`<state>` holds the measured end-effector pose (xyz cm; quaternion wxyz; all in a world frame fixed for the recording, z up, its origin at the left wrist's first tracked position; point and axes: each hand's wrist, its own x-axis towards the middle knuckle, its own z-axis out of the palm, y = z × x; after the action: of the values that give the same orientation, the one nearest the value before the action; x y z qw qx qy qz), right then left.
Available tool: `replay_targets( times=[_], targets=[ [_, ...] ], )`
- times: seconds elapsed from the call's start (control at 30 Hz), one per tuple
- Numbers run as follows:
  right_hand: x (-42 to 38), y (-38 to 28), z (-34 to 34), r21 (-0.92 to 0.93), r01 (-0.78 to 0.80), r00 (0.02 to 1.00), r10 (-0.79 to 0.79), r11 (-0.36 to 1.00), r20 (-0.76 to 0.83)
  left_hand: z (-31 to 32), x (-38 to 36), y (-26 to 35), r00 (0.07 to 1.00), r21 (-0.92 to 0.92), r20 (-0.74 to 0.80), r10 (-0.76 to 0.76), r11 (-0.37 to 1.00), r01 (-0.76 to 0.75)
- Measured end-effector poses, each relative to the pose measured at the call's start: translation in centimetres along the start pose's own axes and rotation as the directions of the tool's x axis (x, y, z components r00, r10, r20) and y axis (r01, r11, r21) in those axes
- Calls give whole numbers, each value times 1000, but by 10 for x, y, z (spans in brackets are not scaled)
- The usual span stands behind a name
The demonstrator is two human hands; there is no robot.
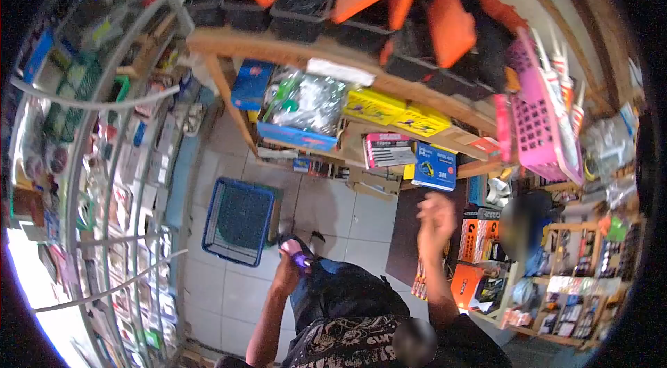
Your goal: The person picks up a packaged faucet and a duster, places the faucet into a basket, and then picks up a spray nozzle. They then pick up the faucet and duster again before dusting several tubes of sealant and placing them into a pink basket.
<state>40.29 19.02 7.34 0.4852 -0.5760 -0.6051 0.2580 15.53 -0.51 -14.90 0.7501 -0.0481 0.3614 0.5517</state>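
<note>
My left hand (285, 273) is low in front of my legs, closed around a small pink and purple object (299, 255) whose kind I cannot make out. My right hand (436, 223) is raised in front of the shelf, with its fingers loosely bent and apart and nothing visible in them. Just beyond it sits a blue 3M box (435, 166). Beside that lies a box with a pink label (388, 151). Orange and black boxes (474, 238) stand to the right of my right hand.
A blue wire basket (240, 221) stands on the tiled floor (316, 205). The wooden shelf ahead carries yellow boxes (396, 112), a blue tray of bagged parts (299, 133) and black bins with orange lids (302, 7). A pink basket (538, 118) holds sealant tubes. Metal racks (125, 180) line the left.
</note>
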Motion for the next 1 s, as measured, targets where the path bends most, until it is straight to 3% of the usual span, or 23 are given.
replay_targets(
  times=[0.03, 0.07, 0.1, 0.13, 0.2, 0.23, 0.27, 0.3, 0.37, 0.43, 0.47, 0.53, 0.6, 0.7, 0.77, 0.83, 0.9, 0.97, 1.0],
  targets=[
    [21, -21, -12, 190, 18, 973, 27, 982, -230, 32, -8, 14, 981, -11, 172, 94, 996, -93],
    [42, -23, -35, 172, 24, 928, 42, 985, -370, 55, -12, 21, 975, 33, 184, 122, 991, -130],
    [61, -27, -53, 67, 107, 879, -63, 992, -473, 72, -16, 26, 970, 72, 192, 152, 983, -168],
    [80, -29, -68, -22, 141, 802, -128, 990, -583, 86, -18, 35, 974, 26, 204, 95, 994, -102],
    [114, -58, -83, 54, 222, 807, -153, 973, -571, 102, -19, 54, 968, 173, 229, 100, 975, -142],
    [127, -69, -90, 134, 109, 906, -43, 985, -422, 109, -19, 63, 966, 293, 238, 97, 941, -167],
    [141, -77, -94, 190, -15, 967, 62, 982, -247, 123, -23, 73, 937, 284, 309, 164, 924, -255],
    [155, -76, -91, 119, -36, 984, 56, 992, -171, 137, -27, 84, 934, 293, 312, 174, 918, -269],
    [176, -87, -83, 48, -53, 994, 57, 997, -92, 161, -33, 104, 901, 381, 380, 211, 852, -360],
    [184, -113, -73, 279, -409, 898, 327, 869, 295, 172, -31, 116, 889, 357, 410, 203, 861, -361],
    [189, -108, -75, 277, -407, 896, 322, 870, 307, 184, -37, 121, 879, 298, 416, 232, 878, -373],
    [202, -85, -71, 448, -424, 889, 269, 787, 370, 207, -48, 126, 848, 224, 415, 329, 867, -446],
    [183, -92, -72, 503, -280, 952, 172, 818, 252, 225, -58, 133, 807, 150, 388, 446, 833, -533],
    [125, -100, -73, 510, -78, 997, 82, 857, 16, 241, -71, 151, 827, -26, 266, 495, 861, -507],
    [70, -114, -82, 516, -171, 985, 161, 839, 64, 249, -80, 165, 741, -191, 483, 466, 882, -430],
    [14, -108, -83, 609, -265, 964, 203, 748, 170, 257, -87, 170, 761, -211, 389, 519, 855, -475],
    [-40, -87, -81, 554, -357, 918, 174, 752, 356, 242, -75, 173, 734, -169, 499, 460, 883, -438],
    [-86, -44, -74, 358, -241, 874, 41, 902, 484, 244, -78, 168, 738, -103, 514, 437, 885, -453],
    [-103, -40, -71, 281, -144, 843, -31, 949, 537, 251, -85, 163, 805, 4, 389, 447, 873, -487]
  ],
)
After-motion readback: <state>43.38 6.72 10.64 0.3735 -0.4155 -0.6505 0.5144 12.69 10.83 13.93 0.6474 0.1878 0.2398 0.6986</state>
